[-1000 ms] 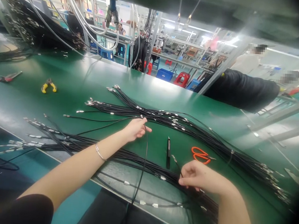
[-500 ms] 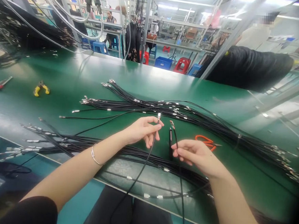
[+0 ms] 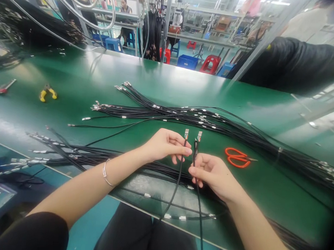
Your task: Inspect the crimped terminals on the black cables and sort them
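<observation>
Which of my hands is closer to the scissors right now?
Right. Your right hand is just left of the scissors and slightly nearer you; your left hand is farther left, beyond the right one.

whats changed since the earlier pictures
The left hand moved right and the right hand moved left and forward, so the left cable end and right cable end now stand close together. Neither let go. The scissors, yellow pliers and cable bundles stayed put.

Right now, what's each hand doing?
Left hand: closed on a black cable near its connector end.
Right hand: closed on another black cable near its connector end.
</observation>
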The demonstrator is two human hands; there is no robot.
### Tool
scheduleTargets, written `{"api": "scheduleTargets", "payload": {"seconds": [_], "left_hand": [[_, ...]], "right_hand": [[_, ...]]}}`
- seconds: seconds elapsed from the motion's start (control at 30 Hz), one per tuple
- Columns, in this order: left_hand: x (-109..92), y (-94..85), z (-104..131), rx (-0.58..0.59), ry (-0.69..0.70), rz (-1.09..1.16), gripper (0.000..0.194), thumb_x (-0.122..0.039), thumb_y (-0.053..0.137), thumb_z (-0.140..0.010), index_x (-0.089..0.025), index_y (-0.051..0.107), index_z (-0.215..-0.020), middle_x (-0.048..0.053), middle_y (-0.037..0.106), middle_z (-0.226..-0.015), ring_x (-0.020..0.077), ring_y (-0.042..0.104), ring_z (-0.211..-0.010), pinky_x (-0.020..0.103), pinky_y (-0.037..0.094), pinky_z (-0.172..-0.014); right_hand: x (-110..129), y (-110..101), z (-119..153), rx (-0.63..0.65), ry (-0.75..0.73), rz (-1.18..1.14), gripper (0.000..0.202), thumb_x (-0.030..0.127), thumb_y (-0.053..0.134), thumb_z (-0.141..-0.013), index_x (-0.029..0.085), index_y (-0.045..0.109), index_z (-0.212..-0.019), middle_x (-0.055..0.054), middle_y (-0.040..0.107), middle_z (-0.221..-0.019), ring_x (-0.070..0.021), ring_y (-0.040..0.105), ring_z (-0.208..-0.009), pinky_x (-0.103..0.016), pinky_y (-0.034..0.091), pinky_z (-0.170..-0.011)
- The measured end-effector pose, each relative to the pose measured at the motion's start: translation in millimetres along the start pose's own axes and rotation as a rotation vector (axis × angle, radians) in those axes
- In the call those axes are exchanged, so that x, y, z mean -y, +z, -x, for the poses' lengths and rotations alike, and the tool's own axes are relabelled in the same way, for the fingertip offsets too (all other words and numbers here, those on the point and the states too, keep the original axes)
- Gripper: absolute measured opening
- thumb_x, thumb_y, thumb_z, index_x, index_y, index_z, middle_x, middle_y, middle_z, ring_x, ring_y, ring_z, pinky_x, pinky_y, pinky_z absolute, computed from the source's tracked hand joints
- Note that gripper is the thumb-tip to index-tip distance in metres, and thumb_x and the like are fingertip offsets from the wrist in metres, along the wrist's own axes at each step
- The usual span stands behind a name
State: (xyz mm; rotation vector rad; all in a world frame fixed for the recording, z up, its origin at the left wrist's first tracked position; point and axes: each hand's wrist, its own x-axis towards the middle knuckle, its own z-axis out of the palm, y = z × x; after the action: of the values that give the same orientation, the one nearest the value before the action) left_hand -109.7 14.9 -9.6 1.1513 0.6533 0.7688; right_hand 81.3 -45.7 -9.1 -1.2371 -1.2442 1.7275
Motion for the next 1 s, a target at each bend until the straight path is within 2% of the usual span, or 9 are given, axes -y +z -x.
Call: {"api": "scheduleTargets", "payload": {"seconds": [0.17,0.33,0.57,0.73,0.87,0.93,1.0], "left_hand": [[1.4,1.9,1.1,0.028,0.000,0.010,0.029,-0.023,0.085,-0.064,-0.007,0.070,-0.084,0.008,0.070,-0.068,0.0143,0.065,-0.054,0.020,0.054,-0.041],[4.2,3.2,0.5,0.013,-0.015,0.008,0.034,-0.027,0.087,-0.061,-0.006,0.069,-0.081,0.009,0.069,-0.069,0.0150,0.065,-0.054,0.021,0.053,-0.039],[7.5,6.8,0.2,-0.014,-0.018,-0.007,0.032,-0.025,0.086,-0.062,-0.005,0.069,-0.080,0.008,0.068,-0.064,0.0143,0.063,-0.052,0.019,0.052,-0.038],[8.9,7.5,1.0,-0.005,-0.010,-0.031,0.032,-0.028,0.085,-0.063,-0.006,0.070,-0.081,0.007,0.067,-0.063,0.0137,0.063,-0.052,0.019,0.051,-0.039],[10.1,8.4,2.3,0.021,-0.021,-0.055,0.033,-0.030,0.085,-0.064,-0.006,0.070,-0.081,0.007,0.067,-0.063,0.0126,0.061,-0.052,0.018,0.050,-0.040],[11.2,9.4,3.4,0.054,-0.043,-0.060,0.033,-0.032,0.085,-0.064,-0.007,0.070,-0.079,0.007,0.067,-0.064,0.0124,0.061,-0.051,0.018,0.049,-0.040],[12.9,10.5,4.7,0.104,-0.069,-0.072,0.032,-0.032,0.085,-0.065,-0.007,0.070,-0.077,0.009,0.068,-0.068,0.0123,0.062,-0.051,0.018,0.049,-0.039]], "right_hand": [[-3.6,-1.2,-0.7,0.026,0.036,0.060,0.040,0.038,0.083,-0.067,0.016,0.049,-0.068,0.002,0.060,-0.055,-0.0043,0.047,-0.041,-0.015,0.035,-0.040],[-4.0,-0.2,0.3,0.039,0.059,0.045,0.043,0.039,0.084,-0.064,0.017,0.048,-0.067,0.002,0.060,-0.053,-0.0046,0.046,-0.040,-0.016,0.032,-0.038],[-3.3,3.4,-0.4,0.042,0.064,0.055,0.045,0.042,0.084,-0.065,0.017,0.046,-0.066,0.002,0.058,-0.052,-0.0048,0.047,-0.040,-0.016,0.036,-0.039],[-7.5,4.3,-1.6,0.065,0.072,0.066,0.042,0.044,0.081,-0.068,0.016,0.049,-0.069,-0.001,0.064,-0.063,-0.0059,0.050,-0.043,-0.016,0.037,-0.038],[-7.2,1.5,-1.0,0.086,0.107,0.059,0.043,0.043,0.085,-0.063,0.016,0.053,-0.073,0.001,0.061,-0.056,-0.0076,0.054,-0.042,-0.017,0.043,-0.040],[-5.5,-2.0,-1.9,0.044,0.095,0.070,0.044,0.049,0.083,-0.064,0.015,0.057,-0.077,0.000,0.062,-0.057,-0.0101,0.058,-0.045,-0.019,0.048,-0.043],[-3.8,-6.0,-3.9,-0.077,0.001,0.061,0.047,0.057,0.078,-0.067,0.015,0.061,-0.080,-0.003,0.065,-0.063,-0.0120,0.062,-0.051,-0.021,0.050,-0.046]]}}
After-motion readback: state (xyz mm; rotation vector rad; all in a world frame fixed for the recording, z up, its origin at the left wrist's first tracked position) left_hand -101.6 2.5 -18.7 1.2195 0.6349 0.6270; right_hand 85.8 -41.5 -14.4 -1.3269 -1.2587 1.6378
